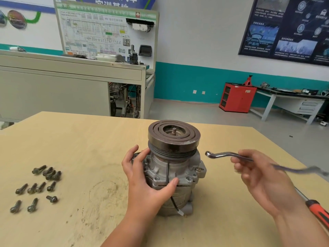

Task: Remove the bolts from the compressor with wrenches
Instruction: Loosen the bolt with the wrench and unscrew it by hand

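The compressor [173, 168] stands upright, pulley on top, at the centre of the tabletop [74, 132]; the left hand [147, 177] has its grip wrapped around the housing. The right hand [263, 177] pinches 1 offset ring wrench [224, 155] in the air just right of the pulley. 11 loose bolts [38, 188] lie at lower left, and a red-handled screwdriver [318, 213] lies at the right edge.

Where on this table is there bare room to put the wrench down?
Bare wood lies between the loose bolts and the compressor, and along the table behind both. It's crowded at the bolts on the left and near the orange-handled screwdriver at the right edge.
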The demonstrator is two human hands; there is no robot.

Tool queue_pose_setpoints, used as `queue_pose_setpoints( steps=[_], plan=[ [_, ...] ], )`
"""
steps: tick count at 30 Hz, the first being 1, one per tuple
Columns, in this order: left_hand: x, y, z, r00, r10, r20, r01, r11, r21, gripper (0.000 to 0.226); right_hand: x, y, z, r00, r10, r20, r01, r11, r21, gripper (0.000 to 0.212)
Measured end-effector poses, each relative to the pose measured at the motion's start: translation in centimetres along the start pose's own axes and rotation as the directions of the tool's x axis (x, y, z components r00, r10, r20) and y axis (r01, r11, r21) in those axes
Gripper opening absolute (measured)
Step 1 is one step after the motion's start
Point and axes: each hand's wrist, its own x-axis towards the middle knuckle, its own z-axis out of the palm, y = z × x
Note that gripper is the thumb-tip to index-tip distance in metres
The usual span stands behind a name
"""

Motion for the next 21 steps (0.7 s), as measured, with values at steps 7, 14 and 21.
queue_pose_setpoints(
  steps=[7, 14, 21],
  plan=[
    [0.0, -0.2, 0.0, 1.0, -0.001, -0.001, 0.001, 1.0, 0.012, 0.074, -4.3, 2.6, 3.7, 0.952, -0.271, -0.139, 0.194, 0.891, -0.411, 0.013],
    [0.0, -0.2, 0.0, 1.0, 0.007, 0.0, -0.007, 1.0, 0.011, 0.073, -4.7, 2.8, 4.7, 0.951, -0.28, -0.131, 0.195, 0.872, -0.449, 0.016],
    [-0.1, -0.2, 0.0, 1.0, 0.006, 0.0, -0.006, 1.0, 0.006, 0.074, -2.6, 1.8, 2.7, 0.99, -0.104, -0.1, 0.064, 0.936, -0.345, 0.023]
  ],
)
